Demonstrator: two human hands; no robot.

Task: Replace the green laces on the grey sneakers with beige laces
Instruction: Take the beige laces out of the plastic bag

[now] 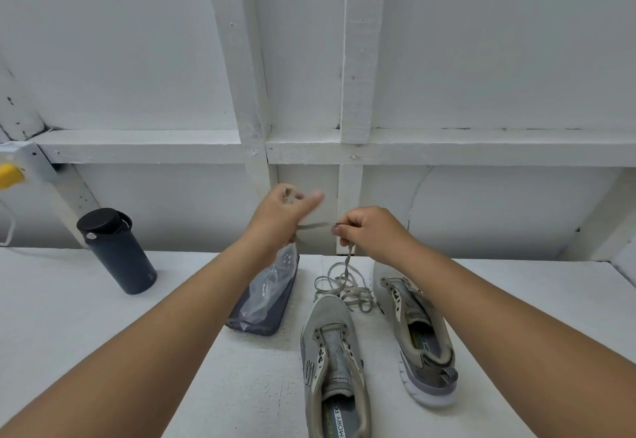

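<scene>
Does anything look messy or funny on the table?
A bit messy, yes. Both grey sneakers have no laces in their eyelets, and a loose lace lies tangled by their toes. The right hand pinches one end of it. A crumpled plastic bag lies on a dark pouch.

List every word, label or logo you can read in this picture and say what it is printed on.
"MORY FO": on the insole of the right sneaker, the start cut off by the shoe's collar.
"EMORY FO": on the insole of the left sneaker, cut off the same way.
Logo on the left sneaker's side: too blurred to read.
Small mark low on the dark bottle: too small to read.
Print on the plastic bag: unreadable.
</scene>
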